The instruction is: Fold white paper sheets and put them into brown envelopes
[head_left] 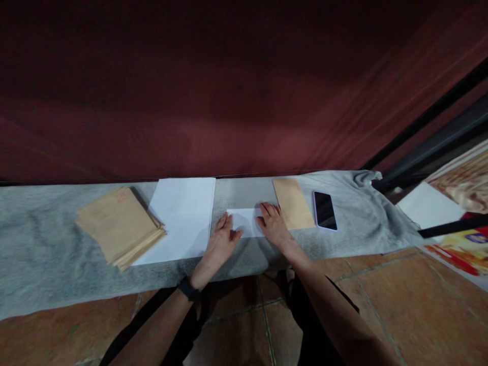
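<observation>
A small white sheet of paper (246,222), seemingly folded, lies flat on the grey cloth between my hands. My left hand (223,237) rests at its left end, fingers stretched out and thumb apart. On the right end lies my right hand (273,223), its fingers spread over the paper. Just right of that hand is a single brown envelope (293,201). To the left lies a stack of large white paper (185,218), and a pile of brown envelopes (120,218) overlaps its left edge.
A phone (325,211) with a dark screen lies right of the single envelope. The grey cloth (38,244) covers a long narrow bench, with a dark red curtain (229,117) behind. Black bars (430,132) and printed sheets stand at the right, above a tiled floor (430,305).
</observation>
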`<state>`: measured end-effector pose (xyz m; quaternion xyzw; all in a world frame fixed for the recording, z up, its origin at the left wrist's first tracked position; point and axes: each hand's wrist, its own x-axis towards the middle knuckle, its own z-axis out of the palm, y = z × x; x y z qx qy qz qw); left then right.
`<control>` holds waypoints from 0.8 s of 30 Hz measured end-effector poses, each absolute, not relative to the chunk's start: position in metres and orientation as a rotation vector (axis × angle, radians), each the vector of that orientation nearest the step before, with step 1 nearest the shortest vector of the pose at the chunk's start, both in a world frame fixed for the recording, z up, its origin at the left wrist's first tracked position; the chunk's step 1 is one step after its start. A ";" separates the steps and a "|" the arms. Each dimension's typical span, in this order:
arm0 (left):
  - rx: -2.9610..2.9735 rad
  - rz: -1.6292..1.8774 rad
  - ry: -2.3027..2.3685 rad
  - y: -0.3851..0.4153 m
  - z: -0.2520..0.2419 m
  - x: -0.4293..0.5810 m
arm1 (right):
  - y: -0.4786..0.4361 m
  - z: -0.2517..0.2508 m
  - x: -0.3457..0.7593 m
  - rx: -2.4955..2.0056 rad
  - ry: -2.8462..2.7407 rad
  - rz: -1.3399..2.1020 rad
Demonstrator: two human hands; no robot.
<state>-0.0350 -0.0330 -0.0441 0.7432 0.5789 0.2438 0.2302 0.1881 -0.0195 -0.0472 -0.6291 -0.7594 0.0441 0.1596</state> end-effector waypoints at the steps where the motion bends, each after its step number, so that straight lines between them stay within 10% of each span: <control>1: 1.901 0.729 1.586 -0.030 -0.041 -0.035 | -0.022 -0.047 0.184 -1.816 -2.163 0.100; 16: 0.699 1.006 1.247 -0.018 -0.018 -0.029 | -0.074 -0.047 0.135 -1.633 -2.338 0.169; 24: 0.628 1.123 1.000 -0.016 -0.002 -0.017 | -0.053 -0.011 0.152 -1.259 -1.337 0.978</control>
